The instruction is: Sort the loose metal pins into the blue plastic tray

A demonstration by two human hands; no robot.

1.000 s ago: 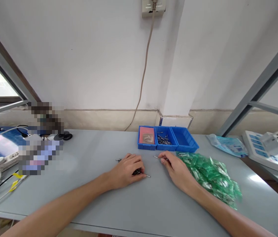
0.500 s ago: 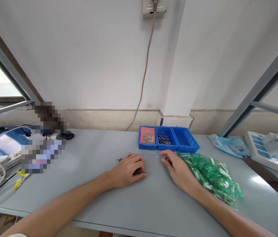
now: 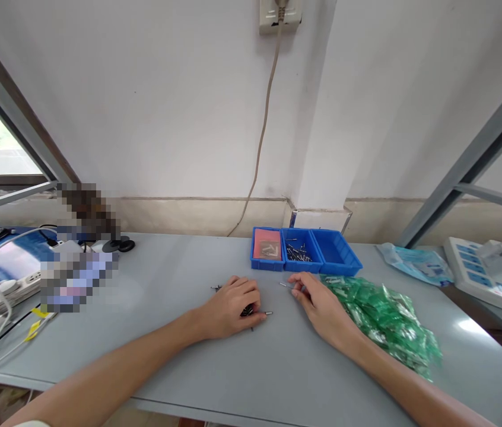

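Observation:
My left hand (image 3: 233,307) rests on the grey table, curled over several small dark metal pins whose ends (image 3: 269,313) stick out beside the fingers. To its right, my right hand (image 3: 315,301) pinches a thin silvery pin (image 3: 283,284) between thumb and fingers, its tip pointing left. Behind the hands stand three joined blue bins: the left one (image 3: 254,263) holds a pink card and a small clear bag, the middle one (image 3: 307,267) holds many metal pins, and the right one (image 3: 336,249) shows a bare bottom. A heap of green plastic bags (image 3: 384,323) lies beside my right forearm.
A light-blue plastic packet (image 3: 415,264) and a white power strip (image 3: 482,276) lie at the right. Another power strip (image 3: 15,293) with cables is at the left, near black round discs (image 3: 120,244). A cable (image 3: 262,130) hangs down the wall behind.
A small dark pin end now shows below my left hand's thumb. Both hands keep nearly the same places and grips.

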